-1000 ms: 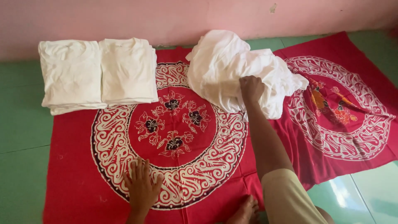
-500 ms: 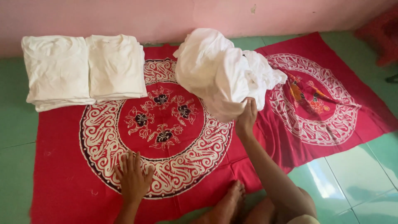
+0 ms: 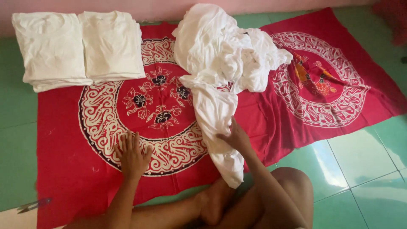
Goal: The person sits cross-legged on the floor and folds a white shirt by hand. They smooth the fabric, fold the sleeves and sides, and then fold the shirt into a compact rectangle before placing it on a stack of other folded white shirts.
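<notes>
Red rectangular cloth [image 3: 63, 169] with white swirl rings and dark flower motifs is spread flat on the green tiled floor [image 3: 364, 157]; I sit at its near edge. A second red patterned cloth [image 3: 352, 85] lies to the right, overlapping the first.

Heap of crumpled white garments [image 3: 229, 46] sits at the far side, across the seam between the two cloths. One long white garment [image 3: 216, 118] trails out of the heap toward me, lying rumpled over the ring pattern, its near end hanging just off the cloth edge by my foot [image 3: 214, 201].

Two folded stacks of white shirts, left stack [image 3: 48, 48] and right stack [image 3: 112, 44], touch side by side at the far left corner, square and flat.

My right hand [image 3: 235, 138]: forearm runs up from my knee, wrist bent, fingers closed on the right edge of the long white garment, thumb on top, pinching the fabric.

My left hand [image 3: 131, 154]: arm straight, palm down, fingers spread and pressed flat on the bare red cloth over the white ring, holding nothing. It's well apart from the garment.

Small pair of metal scissors [image 3: 34, 205] lies on the floor at the near left, just off the cloth edge.
</notes>
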